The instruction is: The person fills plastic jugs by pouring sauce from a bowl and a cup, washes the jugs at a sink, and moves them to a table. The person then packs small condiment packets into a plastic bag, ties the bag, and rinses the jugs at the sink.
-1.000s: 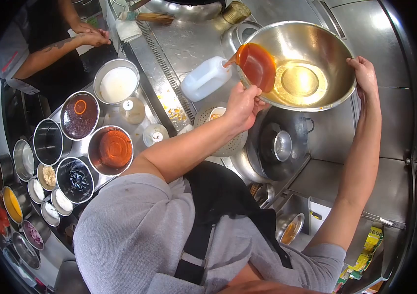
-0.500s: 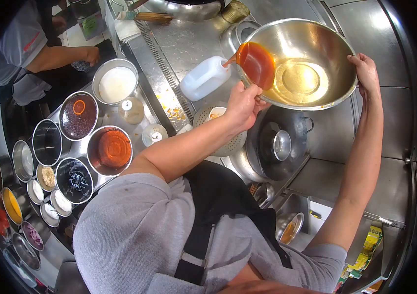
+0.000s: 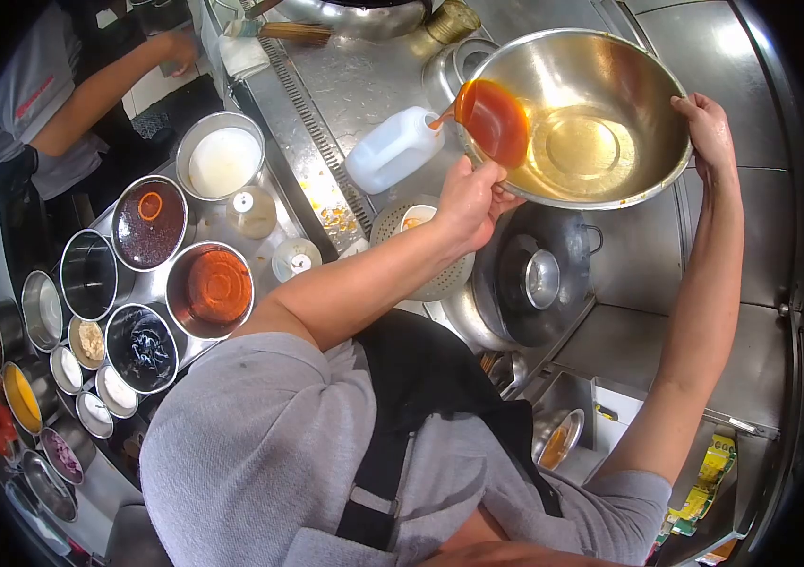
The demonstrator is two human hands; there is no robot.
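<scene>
A large steel bowl [image 3: 600, 113] is tilted toward the left, with red-orange liquid [image 3: 494, 123] pooled at its lower-left side. From the rim a thin stream runs into the mouth of a translucent white plastic jug [image 3: 394, 151] on the steel counter. My left hand [image 3: 471, 201] grips the bowl's near-left rim, close to the liquid. On the far right rim, my right hand [image 3: 706, 134] is closed round the edge, holding that side higher.
Left of me, steel pots of sauces [image 3: 150, 222] and a white-filled pot [image 3: 224, 163] crowd a tray. Below the bowl sit a perforated strainer [image 3: 449, 276] and a dark wok [image 3: 534, 274]. A co-worker's arm [image 3: 104, 94] shows at upper left. A brush [image 3: 293, 34] lies at the top.
The bowl's right side has risen slightly with my right hand, and the liquid pool looks a bit smaller. The co-worker's arm has swung upward and outward.
</scene>
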